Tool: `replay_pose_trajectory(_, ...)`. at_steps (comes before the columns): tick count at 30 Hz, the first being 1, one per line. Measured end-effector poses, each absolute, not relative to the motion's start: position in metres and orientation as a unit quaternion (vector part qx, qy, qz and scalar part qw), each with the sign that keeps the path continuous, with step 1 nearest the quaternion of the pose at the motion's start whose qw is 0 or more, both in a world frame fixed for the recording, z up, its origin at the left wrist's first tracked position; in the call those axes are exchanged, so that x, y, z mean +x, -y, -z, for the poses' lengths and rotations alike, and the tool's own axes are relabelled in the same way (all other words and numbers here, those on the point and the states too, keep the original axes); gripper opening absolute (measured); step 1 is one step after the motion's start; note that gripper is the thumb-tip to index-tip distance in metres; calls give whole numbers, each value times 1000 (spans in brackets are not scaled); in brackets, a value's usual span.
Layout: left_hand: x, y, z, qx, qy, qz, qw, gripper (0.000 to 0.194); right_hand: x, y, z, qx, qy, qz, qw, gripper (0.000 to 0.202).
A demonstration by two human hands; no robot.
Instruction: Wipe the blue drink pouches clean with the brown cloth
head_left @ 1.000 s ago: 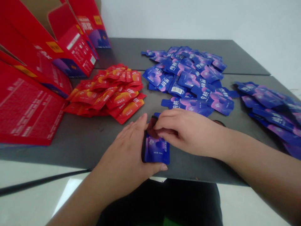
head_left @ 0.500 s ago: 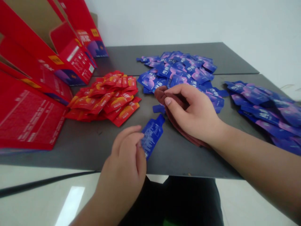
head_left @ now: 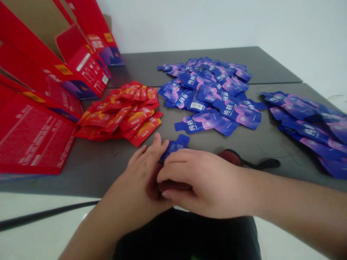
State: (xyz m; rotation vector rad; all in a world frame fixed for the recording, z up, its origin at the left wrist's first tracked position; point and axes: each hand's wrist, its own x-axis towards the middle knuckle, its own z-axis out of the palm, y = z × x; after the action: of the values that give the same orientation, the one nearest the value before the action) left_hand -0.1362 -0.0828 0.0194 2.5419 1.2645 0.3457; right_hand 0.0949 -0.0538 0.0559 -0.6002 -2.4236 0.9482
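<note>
My right hand is curled around a brown cloth, mostly hidden by its fingers. The cloth presses against the thumb side of my left hand, whose fingers are stretched out. Just past the left fingertips is a blue spouted pouch, its lower part covered by my hands. Whether the left fingers touch it, I cannot tell. Behind my right wrist lies a dark brown item with a black edge and a black strap.
Blue-purple pouches are heaped at the table's middle, with another stack at right. A pile of red-orange sachets sits left of centre. Red cartons, some open, line the left side. The grey table ends near my lap.
My right hand has come down and left with the brown cloth, meeting my left hand. The left fingers have straightened. The dark item with the strap has come into view.
</note>
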Motion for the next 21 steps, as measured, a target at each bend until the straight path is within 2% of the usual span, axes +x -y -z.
replay_pose_trajectory(3, -137, 82, -17, 867, -467, -98, 140, 111, 85, 58, -51, -255, 903, -294, 181, 12)
replay_pose_trajectory(9, -130, 83, -21, 861, -486, -80, 126, 120, 87, 50, -52, -311, 909, -241, 134, 15)
replay_pose_trajectory(14, -128, 89, -26, 853, -500, -77, 129, 143, 102, 31, -49, -370, 893, -216, 136, 16)
replay_pose_trajectory(17, -134, 95, -33, 851, -489, -90, 173, 154, 109, 22, -46, -395, 884, -201, 150, 17)
replay_pose_trajectory(21, -143, 92, -42, 835, -480, -124, 239, 143, 115, 17, -45, -408, 870, -190, 202, 14)
